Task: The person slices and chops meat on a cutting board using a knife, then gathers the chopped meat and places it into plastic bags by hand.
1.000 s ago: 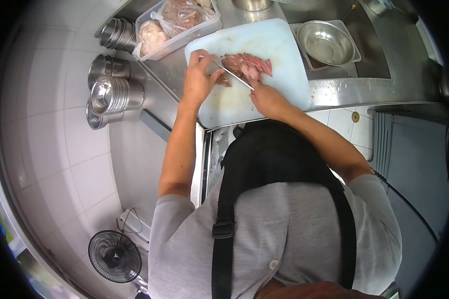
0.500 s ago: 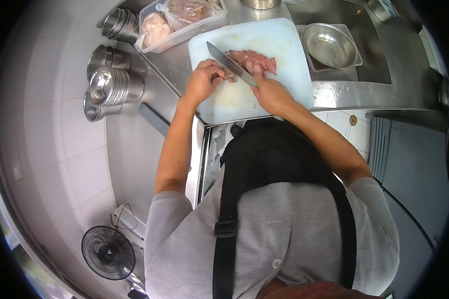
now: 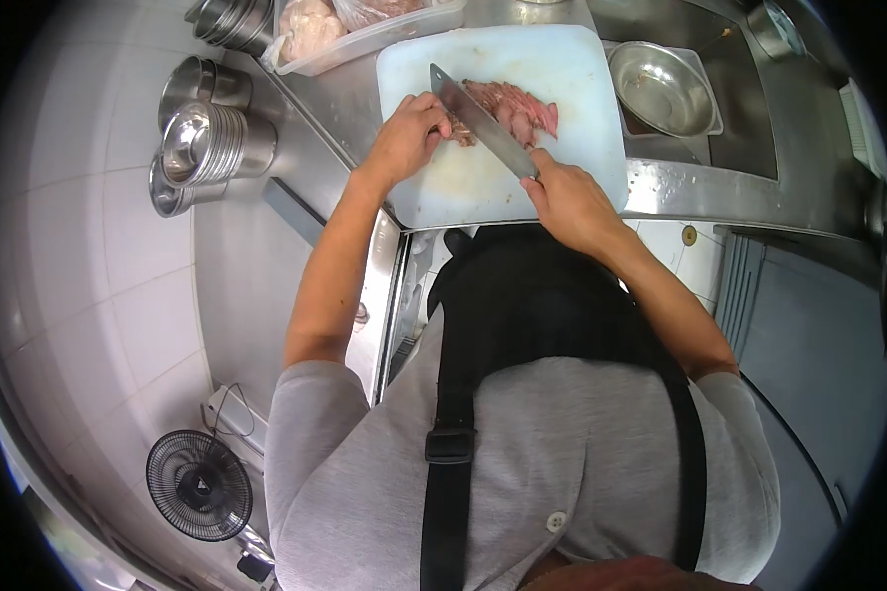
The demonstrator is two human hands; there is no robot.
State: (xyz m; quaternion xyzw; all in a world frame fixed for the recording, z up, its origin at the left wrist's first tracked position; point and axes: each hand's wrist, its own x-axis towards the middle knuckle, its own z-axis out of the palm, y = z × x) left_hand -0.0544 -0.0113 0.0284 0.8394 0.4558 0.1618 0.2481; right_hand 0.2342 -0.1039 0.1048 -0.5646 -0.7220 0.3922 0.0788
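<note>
Hands work over the white cutting board [image 3: 443, 197]: the right hand [image 3: 577, 205] grips a broad-bladed knife [image 3: 483, 123], while the left hand [image 3: 407, 136] curls its fingers against the smaller meat pieces [image 3: 460, 134]. Sliced meat [image 3: 512, 106] lies on the blade's other side, and beyond the board sits a plastic tub [image 3: 365, 41].

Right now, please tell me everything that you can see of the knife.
The knife has a broad, metal-looking grey blade. It slants over the board between the larger meat pile and some small pieces, far end away from the person. The right hand grips and hides its handle; whether the left hand touches it is unclear.
</note>
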